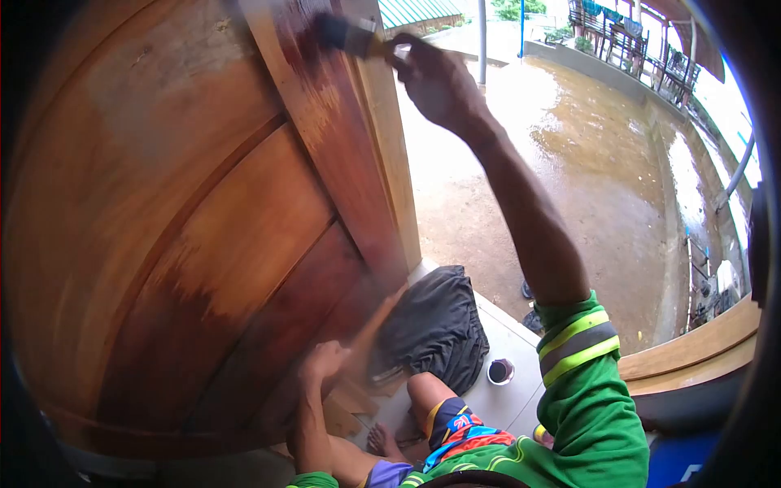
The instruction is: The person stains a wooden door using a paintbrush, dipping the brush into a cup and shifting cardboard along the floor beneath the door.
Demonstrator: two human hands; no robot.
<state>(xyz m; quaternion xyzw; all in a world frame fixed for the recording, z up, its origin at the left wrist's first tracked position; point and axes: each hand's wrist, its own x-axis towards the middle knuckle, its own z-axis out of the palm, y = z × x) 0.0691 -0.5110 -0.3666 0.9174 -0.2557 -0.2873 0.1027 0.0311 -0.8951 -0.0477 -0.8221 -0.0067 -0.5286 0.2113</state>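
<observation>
Raised at the top, my right hand (443, 85) is closed round the handle of a paintbrush (348, 36). The dark bristles meet the upper part of a wooden door (220, 203), on its vertical edge board. Dark reddish stain covers the lower panels and streaks that board, while other areas show lighter wood. Low down, my left hand (327, 360) is curled close to the door's lower part, beside a pale wooden strip (378, 325). Whether its fingers grip anything is hidden. A small cup of dark liquid (500, 372) stands on the tiled floor.
A dark cloth bundle (435, 329) lies on the tiles by the door's foot, with pieces of cardboard (350, 403) near my legs. Outside is wet ground (602, 146). A curved wooden piece (691, 350) is at the right.
</observation>
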